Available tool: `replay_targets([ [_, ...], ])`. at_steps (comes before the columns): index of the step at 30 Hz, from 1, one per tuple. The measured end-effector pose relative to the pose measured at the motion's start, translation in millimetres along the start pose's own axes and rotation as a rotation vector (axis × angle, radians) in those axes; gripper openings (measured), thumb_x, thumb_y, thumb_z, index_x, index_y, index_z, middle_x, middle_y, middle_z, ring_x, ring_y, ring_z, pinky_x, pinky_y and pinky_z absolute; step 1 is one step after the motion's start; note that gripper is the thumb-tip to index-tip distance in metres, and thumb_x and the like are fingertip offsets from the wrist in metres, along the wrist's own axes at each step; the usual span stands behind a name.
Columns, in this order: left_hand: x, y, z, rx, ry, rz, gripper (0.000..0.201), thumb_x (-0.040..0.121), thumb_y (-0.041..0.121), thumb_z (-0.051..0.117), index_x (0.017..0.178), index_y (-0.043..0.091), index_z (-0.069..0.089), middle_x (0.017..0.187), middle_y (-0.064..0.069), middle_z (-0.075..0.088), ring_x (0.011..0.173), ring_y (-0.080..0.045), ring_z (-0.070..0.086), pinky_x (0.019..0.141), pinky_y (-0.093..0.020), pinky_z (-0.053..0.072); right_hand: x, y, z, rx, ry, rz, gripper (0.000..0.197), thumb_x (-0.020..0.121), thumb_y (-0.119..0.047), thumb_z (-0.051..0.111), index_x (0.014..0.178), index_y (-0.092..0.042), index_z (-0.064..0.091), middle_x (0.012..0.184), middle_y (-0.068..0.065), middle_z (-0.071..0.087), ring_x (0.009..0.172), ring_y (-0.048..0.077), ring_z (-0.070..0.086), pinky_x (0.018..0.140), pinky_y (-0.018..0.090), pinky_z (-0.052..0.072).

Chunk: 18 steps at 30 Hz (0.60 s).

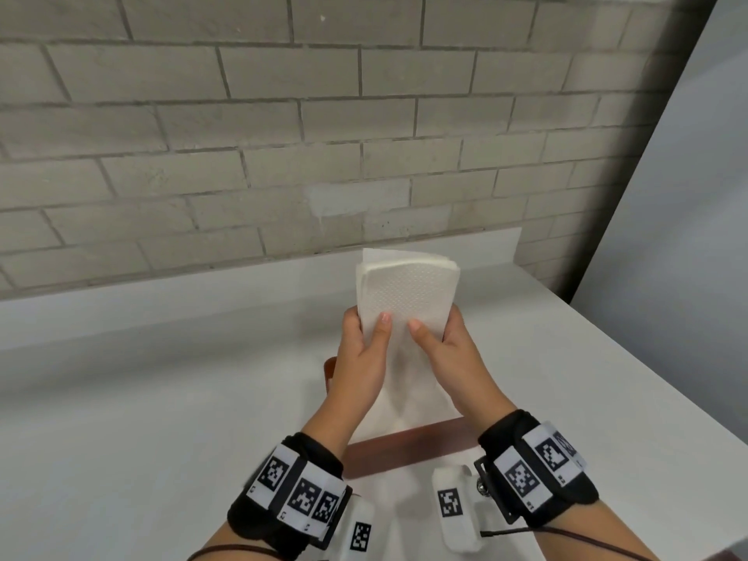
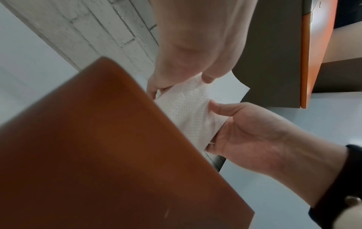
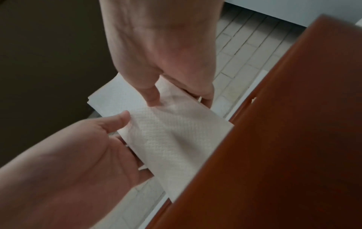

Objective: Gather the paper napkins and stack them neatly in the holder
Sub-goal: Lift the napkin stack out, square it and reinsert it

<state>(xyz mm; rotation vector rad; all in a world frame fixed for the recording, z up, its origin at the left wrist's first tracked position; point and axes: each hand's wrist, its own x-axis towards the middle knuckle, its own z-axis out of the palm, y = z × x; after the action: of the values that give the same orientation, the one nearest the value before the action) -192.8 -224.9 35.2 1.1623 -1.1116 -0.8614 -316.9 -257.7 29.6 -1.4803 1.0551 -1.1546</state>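
A stack of white embossed paper napkins (image 1: 406, 293) stands upright, its lower end inside the brown napkin holder (image 1: 404, 444). My left hand (image 1: 366, 323) grips the stack's left edge, thumb on the front face. My right hand (image 1: 437, 330) grips the right edge the same way. In the left wrist view the napkins (image 2: 188, 111) rise behind the holder's brown wall (image 2: 98, 155), between my left hand (image 2: 182, 65) and right hand (image 2: 254, 136). The right wrist view shows the napkins (image 3: 166, 139), the holder (image 3: 284, 139), my right hand (image 3: 162, 62) and left hand (image 3: 68, 162). The stack's bottom is hidden.
The holder sits on a white table (image 1: 141, 398) against a grey brick wall (image 1: 243, 135). The table's right edge (image 1: 647, 358) runs diagonally beside a dark column. An orange-edged cabinet (image 2: 309, 54) shows in the left wrist view.
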Motion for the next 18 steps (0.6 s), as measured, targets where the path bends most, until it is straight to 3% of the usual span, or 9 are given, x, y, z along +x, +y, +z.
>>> replay_targets([
  [4, -2.0, 8.9, 4.3, -0.025, 0.029, 0.069, 0.014, 0.097, 0.027, 0.046, 0.109, 0.032, 0.040, 0.108, 0.015, 0.055, 0.098, 0.002, 0.059, 0.077, -0.014, 0.050, -0.6, -8.0, 0.2, 0.056, 0.022, -0.062, 0.031, 0.092, -0.027, 0.060, 0.119, -0.036, 0.047, 0.112, -0.013, 0.064, 0.102, 0.001, 0.064, 0.089, 0.030, 0.053],
  [8, -3.0, 9.8, 7.0, -0.052, 0.045, 0.112, 0.055, 0.096, 0.026, 0.047, 0.142, 0.027, 0.018, 0.124, 0.016, 0.048, 0.102, 0.014, 0.054, 0.085, -0.009, 0.048, 0.8, -15.2, -2.0, 0.112, 0.017, -0.102, 0.044, 0.087, -0.022, 0.068, 0.124, -0.022, 0.046, 0.118, -0.006, 0.061, 0.107, 0.007, 0.062, 0.089, 0.028, 0.053],
  [10, -5.0, 5.1, 8.5, -0.049, 0.026, 0.065, 0.063, 0.097, 0.027, 0.046, 0.148, 0.024, 0.010, 0.133, 0.007, 0.048, 0.111, 0.005, 0.053, 0.088, -0.008, 0.046, -2.3, -10.3, -0.6, 0.085, -0.005, -0.073, 0.046, 0.086, -0.026, 0.069, 0.126, -0.024, 0.048, 0.119, -0.006, 0.063, 0.109, 0.007, 0.062, 0.093, 0.031, 0.051],
  [14, -5.7, 8.1, 7.7, -0.049, 0.108, 0.133, 0.047, 0.097, 0.030, 0.044, 0.141, 0.018, 0.030, 0.129, -0.003, 0.053, 0.116, -0.012, 0.056, 0.096, -0.029, 0.049, -5.0, -14.0, -2.3, 0.125, 0.015, -0.113, 0.030, 0.089, -0.014, 0.065, 0.112, -0.028, 0.053, 0.113, -0.002, 0.065, 0.106, 0.013, 0.064, 0.091, 0.033, 0.053],
  [16, -4.8, 12.7, 7.2, -0.048, 0.119, 0.148, 0.038, 0.100, 0.024, 0.040, 0.136, 0.015, 0.035, 0.123, -0.002, 0.056, 0.111, -0.012, 0.058, 0.092, -0.030, 0.050, -3.9, -21.0, -3.3, 0.149, 0.013, -0.163, 0.027, 0.088, -0.011, 0.065, 0.108, -0.026, 0.053, 0.112, 0.003, 0.064, 0.104, 0.017, 0.063, 0.089, 0.035, 0.054],
  [18, -5.0, 17.0, 9.6, -0.027, 0.100, 0.148, 0.031, 0.101, 0.017, 0.036, 0.132, 0.015, 0.037, 0.116, 0.001, 0.057, 0.104, -0.007, 0.059, 0.085, -0.024, 0.051, -3.8, -26.1, -1.3, 0.138, -0.010, -0.189, 0.028, 0.088, -0.012, 0.065, 0.107, -0.028, 0.052, 0.113, 0.003, 0.063, 0.103, 0.016, 0.063, 0.088, 0.034, 0.054],
])
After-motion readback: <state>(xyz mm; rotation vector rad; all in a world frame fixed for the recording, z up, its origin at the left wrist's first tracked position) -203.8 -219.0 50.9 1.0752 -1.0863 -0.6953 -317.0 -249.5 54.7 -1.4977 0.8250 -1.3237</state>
